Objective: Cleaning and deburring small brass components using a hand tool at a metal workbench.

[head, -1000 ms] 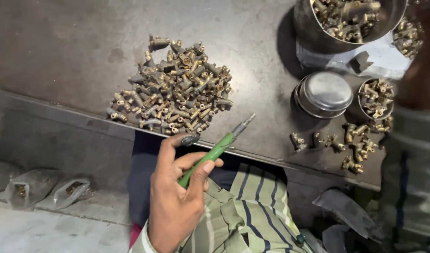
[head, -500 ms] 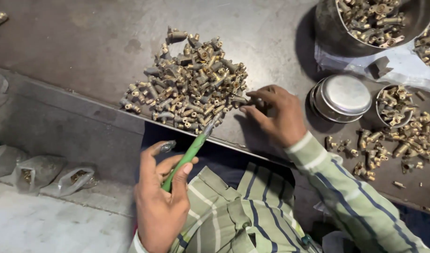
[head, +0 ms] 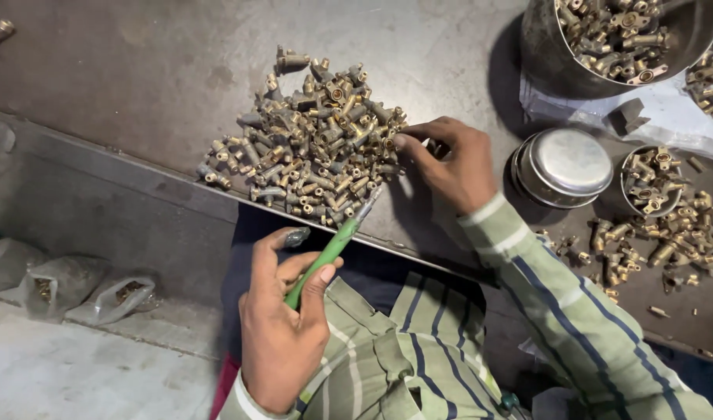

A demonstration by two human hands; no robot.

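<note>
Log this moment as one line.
left hand: holds green-handled tool | right hand: fingertips at brass fittings pile | steel bowl: beside right hand

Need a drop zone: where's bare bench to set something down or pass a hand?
Free: the dark bench top left of and behind the brass fittings pile. Crowded: the right side, with the big steel bowl, lidded tin, small cup and loose fittings.

Left hand gripping green tool; right hand on brass fittings.

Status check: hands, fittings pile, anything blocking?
Left hand grips green tool. Right hand fingers at brass fittings pile. Nothing blocking.
</note>
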